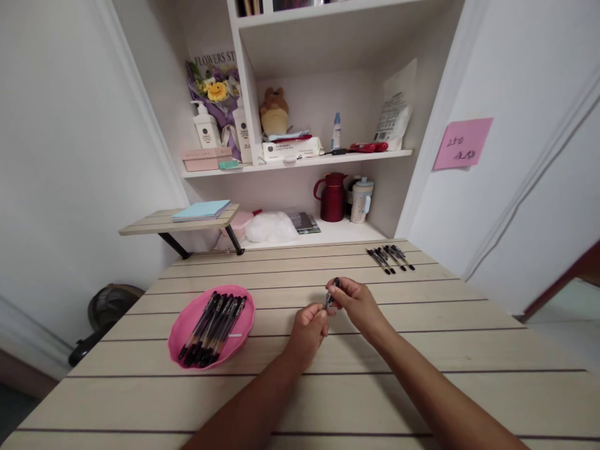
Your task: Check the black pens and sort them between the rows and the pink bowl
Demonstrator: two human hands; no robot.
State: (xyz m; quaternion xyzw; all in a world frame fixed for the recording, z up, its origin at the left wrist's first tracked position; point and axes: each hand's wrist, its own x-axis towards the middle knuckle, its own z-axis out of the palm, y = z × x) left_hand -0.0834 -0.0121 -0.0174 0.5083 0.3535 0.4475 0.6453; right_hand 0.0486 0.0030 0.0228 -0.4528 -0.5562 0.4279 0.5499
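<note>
Both hands meet over the middle of the wooden table (328, 400). My left hand (308, 330) is closed in a fist around the lower end of a black pen (332, 294). My right hand (357, 303) pinches the pen's upper end with its fingertips. A pink bowl (187, 322) to the left holds several black pens (213, 330). Several more black pens (390, 258) lie in a row on the table at the far right.
A small raised shelf (178, 222) with a blue notebook (201, 210) stands at the table's back left. Behind are wall shelves with bottles, a red jug (332, 197), a white cup and a plush toy. A pink note (462, 144) is stuck on the right wall.
</note>
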